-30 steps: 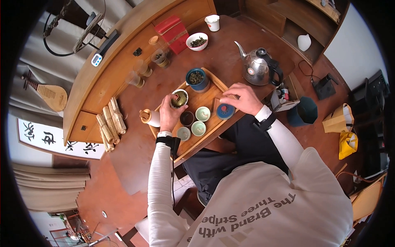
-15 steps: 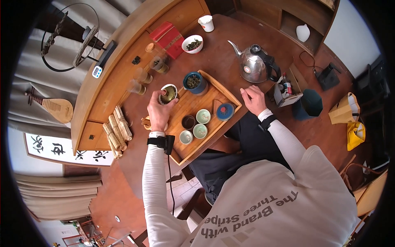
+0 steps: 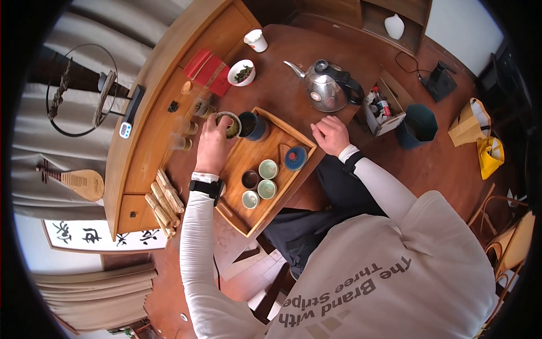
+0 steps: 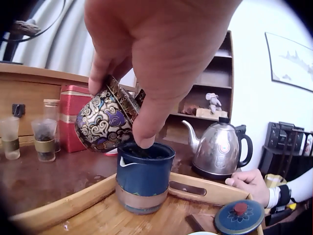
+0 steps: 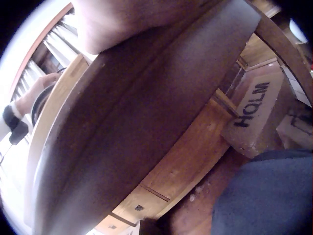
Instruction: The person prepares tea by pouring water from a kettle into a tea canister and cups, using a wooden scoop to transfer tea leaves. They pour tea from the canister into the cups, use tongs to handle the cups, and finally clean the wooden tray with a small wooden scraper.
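Note:
My left hand [image 3: 212,148] grips a patterned tea cup [image 4: 103,120] by its rim, fingers on one side and thumb on the other. The cup is tilted, mouth toward the blue teapot [image 4: 144,176], and overlaps the pot's rim in the left wrist view. Greenish contents show inside it from above. The teapot stands upright on the wooden tray [image 3: 248,223], a brown band round its base. My right hand [image 3: 331,135] rests at the table's edge beside the tray, fingers loosely curled around nothing. Near it on the tray lies the blue lid [image 3: 296,159] with a red knob.
Pale green cups [image 3: 268,169] and a dark cup [image 3: 250,179] stand on the tray. Beyond are a steel kettle [image 3: 326,93], a white bowl [image 3: 241,73] of leaves, a red box [image 3: 207,72] and glass jars [image 3: 182,142]. Bamboo rolls [image 3: 165,200] lie at left.
My left hand has carried the cup away from me and tipped it over at the teapot. The right hand has moved from the blue lid to the table's edge.

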Tool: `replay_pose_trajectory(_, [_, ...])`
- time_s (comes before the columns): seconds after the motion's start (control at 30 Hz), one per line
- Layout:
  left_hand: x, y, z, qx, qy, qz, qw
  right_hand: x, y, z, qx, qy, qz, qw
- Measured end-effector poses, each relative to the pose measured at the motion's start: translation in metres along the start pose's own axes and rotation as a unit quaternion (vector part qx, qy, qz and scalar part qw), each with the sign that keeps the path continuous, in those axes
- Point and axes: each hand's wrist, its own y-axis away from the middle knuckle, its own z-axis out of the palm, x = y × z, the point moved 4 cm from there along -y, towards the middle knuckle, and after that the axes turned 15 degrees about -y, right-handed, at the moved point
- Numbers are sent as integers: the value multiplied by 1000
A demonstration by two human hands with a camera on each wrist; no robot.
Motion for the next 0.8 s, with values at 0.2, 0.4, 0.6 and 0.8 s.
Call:
replay_pose_trajectory(0.2, [24,-29,7,-38,-166,124,978,2,3,-1,5,1,25,1000])
replay_pose_trajectory(0.4, [36,-37,12,13,-251,216,944,3,2,-2,4,-6,16,1000])
replay_pose_trajectory(0.6, [47,-39,20,6,-298,233,926,1,1,-2,12,-13,12,1000])
replay_pose_trajectory(0.8, [55,-38,39,-34,-375,204,904,1,1,-3,2,-3,10,1000])
